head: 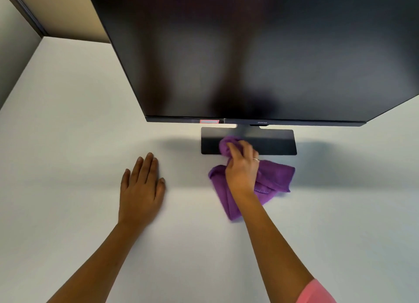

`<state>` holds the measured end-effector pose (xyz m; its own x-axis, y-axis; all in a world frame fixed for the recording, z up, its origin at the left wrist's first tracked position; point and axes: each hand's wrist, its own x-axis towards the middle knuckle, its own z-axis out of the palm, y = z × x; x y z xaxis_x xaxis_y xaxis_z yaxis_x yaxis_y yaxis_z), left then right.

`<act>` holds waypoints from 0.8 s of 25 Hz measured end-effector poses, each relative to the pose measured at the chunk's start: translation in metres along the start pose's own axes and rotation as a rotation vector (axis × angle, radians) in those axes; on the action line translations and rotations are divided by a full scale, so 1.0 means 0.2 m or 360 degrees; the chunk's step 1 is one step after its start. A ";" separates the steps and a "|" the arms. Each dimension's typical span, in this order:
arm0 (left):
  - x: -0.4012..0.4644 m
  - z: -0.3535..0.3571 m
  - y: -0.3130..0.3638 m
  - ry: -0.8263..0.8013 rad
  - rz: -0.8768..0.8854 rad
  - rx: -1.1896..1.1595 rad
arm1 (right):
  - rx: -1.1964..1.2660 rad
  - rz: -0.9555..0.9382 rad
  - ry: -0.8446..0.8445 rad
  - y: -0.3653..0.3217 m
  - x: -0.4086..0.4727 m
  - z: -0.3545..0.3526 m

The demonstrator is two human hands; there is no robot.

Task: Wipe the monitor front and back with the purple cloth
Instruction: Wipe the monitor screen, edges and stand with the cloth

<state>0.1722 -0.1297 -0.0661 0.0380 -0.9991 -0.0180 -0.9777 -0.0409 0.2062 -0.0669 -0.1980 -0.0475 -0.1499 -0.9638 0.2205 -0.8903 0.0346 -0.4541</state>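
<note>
Your right hand (241,166) grips the bunched purple cloth (275,178), its top wad pressed onto the monitor's flat stand base (272,142), the rest trailing onto the white bench (68,144). Your left hand (140,189) lies flat on the bench, fingers straight, holding nothing. The monitor (249,53) looms dark above, screen facing you.

White desk (68,144) carries the monitor's flat black base (272,142) near the back, a purple cloth (274,178) bunched partly on the desk and partly over the base's front edge, left hand (140,189) flat, palm down.
</note>
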 end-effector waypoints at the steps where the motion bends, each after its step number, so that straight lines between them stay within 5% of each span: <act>1: 0.00 0.00 0.00 0.0001 0.0002 -0.0004 | 0.0079 0.0251 0.0079 0.03 0.03 -0.02; 4: 0.00 -0.01 0.00 0.0013 0.0017 -0.0002 | 0.0473 0.0893 0.0350 0.07 0.19 -0.06; 7: 0.00 -0.01 0.01 0.0031 0.0026 0.0022 | 0.0814 0.1153 0.0587 0.04 0.34 -0.07; 13: 0.00 0.00 0.02 0.0079 0.0051 0.0017 | 0.1032 0.1037 0.0403 -0.07 0.44 -0.01; 20: 0.00 0.01 0.01 0.0100 0.0056 0.0009 | 0.0342 0.0275 0.0154 -0.04 0.30 0.07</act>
<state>0.1690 -0.1290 -0.0678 0.0165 -0.9986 0.0505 -0.9798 -0.0060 0.1999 -0.0638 -0.2602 -0.0423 -0.3409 -0.9184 0.2007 -0.7380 0.1292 -0.6623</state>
